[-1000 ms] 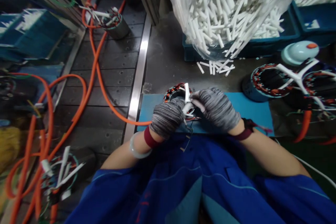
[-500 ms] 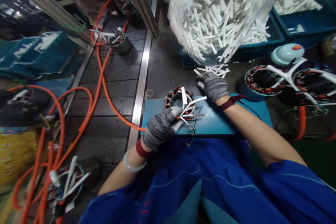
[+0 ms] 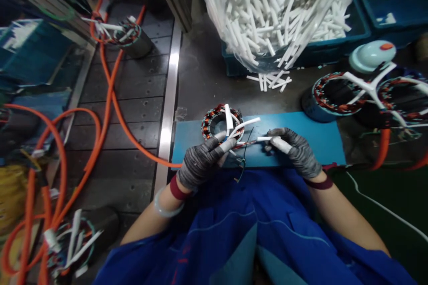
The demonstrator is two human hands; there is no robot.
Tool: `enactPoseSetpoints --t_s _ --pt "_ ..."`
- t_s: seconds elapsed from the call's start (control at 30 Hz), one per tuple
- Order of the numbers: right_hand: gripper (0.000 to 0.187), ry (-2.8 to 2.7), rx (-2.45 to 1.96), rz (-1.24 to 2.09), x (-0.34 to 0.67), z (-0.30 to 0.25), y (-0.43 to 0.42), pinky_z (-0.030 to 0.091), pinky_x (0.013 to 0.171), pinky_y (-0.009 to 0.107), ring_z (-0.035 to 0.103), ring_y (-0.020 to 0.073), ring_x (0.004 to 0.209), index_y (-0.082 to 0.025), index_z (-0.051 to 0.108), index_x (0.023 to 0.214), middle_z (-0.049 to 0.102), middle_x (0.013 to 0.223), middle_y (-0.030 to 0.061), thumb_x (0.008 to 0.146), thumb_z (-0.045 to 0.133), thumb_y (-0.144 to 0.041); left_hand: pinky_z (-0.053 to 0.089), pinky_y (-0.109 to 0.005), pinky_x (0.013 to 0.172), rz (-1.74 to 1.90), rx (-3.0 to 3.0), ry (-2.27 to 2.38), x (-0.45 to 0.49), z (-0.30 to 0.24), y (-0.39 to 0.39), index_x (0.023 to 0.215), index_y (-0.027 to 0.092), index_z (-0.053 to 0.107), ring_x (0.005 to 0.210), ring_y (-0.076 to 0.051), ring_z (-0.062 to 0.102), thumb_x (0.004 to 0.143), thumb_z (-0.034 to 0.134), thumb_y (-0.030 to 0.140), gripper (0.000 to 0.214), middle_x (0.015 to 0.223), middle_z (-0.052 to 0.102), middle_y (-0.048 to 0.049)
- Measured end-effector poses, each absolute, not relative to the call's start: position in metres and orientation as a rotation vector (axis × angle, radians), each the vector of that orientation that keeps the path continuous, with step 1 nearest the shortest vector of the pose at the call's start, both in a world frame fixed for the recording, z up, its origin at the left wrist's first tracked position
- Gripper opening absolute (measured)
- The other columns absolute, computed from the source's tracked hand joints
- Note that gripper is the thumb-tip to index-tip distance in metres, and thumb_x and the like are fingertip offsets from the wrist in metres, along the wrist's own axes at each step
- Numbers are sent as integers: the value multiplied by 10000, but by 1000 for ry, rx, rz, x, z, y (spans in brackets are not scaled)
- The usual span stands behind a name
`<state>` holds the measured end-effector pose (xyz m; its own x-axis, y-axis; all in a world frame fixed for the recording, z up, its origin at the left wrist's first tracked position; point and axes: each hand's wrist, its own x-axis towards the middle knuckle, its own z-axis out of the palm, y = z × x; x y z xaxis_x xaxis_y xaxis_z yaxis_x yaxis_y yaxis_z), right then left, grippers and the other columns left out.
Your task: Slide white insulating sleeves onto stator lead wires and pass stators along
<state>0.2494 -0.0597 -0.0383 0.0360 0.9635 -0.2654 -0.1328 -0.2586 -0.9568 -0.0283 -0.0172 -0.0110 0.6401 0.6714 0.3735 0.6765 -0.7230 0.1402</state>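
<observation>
A motor stator (image 3: 207, 124) with copper windings sits on the blue mat (image 3: 294, 133) in front of me. White sleeves cover some of its lead wires. My left hand (image 3: 205, 158), in a grey striped glove, pinches the lead wires (image 3: 242, 144) at the stator's near side. A short white sleeve (image 3: 264, 139) is pinched in the fingers of my right hand (image 3: 292, 149), also gloved. The sleeve's left end meets the tip of a copper lead; I cannot tell how far the wire is inside. Thin dark and green wires hang down over the mat's front edge.
A plastic bag of white sleeves (image 3: 257, 18) rests in a blue bin (image 3: 234, 64), with several loose sleeves (image 3: 270, 81) before it. Two more stators (image 3: 321, 102) stand at right near a pale round-lidded object (image 3: 372, 55). Orange cables (image 3: 117, 111) and further stators (image 3: 133, 42) lie at left.
My right hand has come back from the loose sleeves towards me, now with one white sleeve at the copper lead. My left hand still grips the lead wires.
</observation>
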Motion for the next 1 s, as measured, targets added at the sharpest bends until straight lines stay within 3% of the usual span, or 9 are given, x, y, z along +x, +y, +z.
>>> enactPoseSetpoints --t_s 0.17,0.3,0.37,0.5,0.6,0.77,0.87,0.93,1.0 --pt "319 -979 -1296 1509 253 -40 -54 619 765 374 749 200 736 -205 710 1035 790 810 35 838 791 -443 553 -235 594 -627 -2820 -1181 -27 -10 -17 1199 264 766 885 -201 788 984 611 257 264 1209 775 -81" --pt "327 -1177 -1250 1540 244 -29 -55 602 846 369 749 189 847 -234 750 1155 805 959 33 892 738 -428 610 -251 748 -637 -2901 -1221 -29 -15 -15 1245 245 740 999 -205 777 1004 569 276 297 1245 760 -92" --pt "332 -1299 -1232 1527 232 -24 -53 587 827 339 733 175 871 -253 753 1195 800 1019 23 932 684 -444 615 -274 750 -600 -2928 -1253 -29 -18 -16 1269 233 727 1019 -223 772 1004 561 280 316 1256 754 -103" --pt "360 -1418 -1401 1414 212 -23 -46 530 677 277 690 160 735 -199 796 1044 779 832 15 913 668 -509 547 -286 605 -407 -2790 -1294 -26 -24 -25 1226 258 753 808 -215 768 1001 570 283 290 1272 741 -110" --pt "345 -1582 -1555 1218 208 -24 -43 499 681 283 694 172 736 -187 805 985 780 818 37 941 619 -475 461 -297 524 -340 -2685 -1221 -24 -26 -30 1185 292 769 615 -178 698 1002 569 275 272 1265 745 -88" --pt "356 -1903 -1363 919 223 -24 -44 514 832 356 701 215 867 -201 792 1112 774 929 84 963 593 -457 509 -271 615 -396 -2770 -1285 -24 -27 -28 1185 271 760 766 -179 747 991 587 278 260 1292 737 -90" --pt "379 -1764 -1257 1294 225 -27 -39 526 727 308 673 174 736 -179 776 1102 746 815 48 975 590 -484 535 -269 663 -479 -2770 -1286 -25 -30 -25 1172 259 759 835 -190 760 987 591 272 250 1268 749 -101" --pt "474 -1581 -1180 1703 216 -29 -36 498 588 265 606 135 559 -148 771 986 679 641 11 1017 497 -534 537 -276 680 -523 -2756 -1253 -25 -33 -25 1166 250 758 861 -198 760 991 580 261 250 1263 751 -110" --pt "635 -1481 -1154 1870 202 -31 -34 463 503 249 514 114 431 -140 745 806 565 484 -13 1056 357 -576 530 -285 678 -512 -2771 -1243 -26 -35 -25 1174 241 753 868 -207 757 994 562 254 263 1257 751 -123"
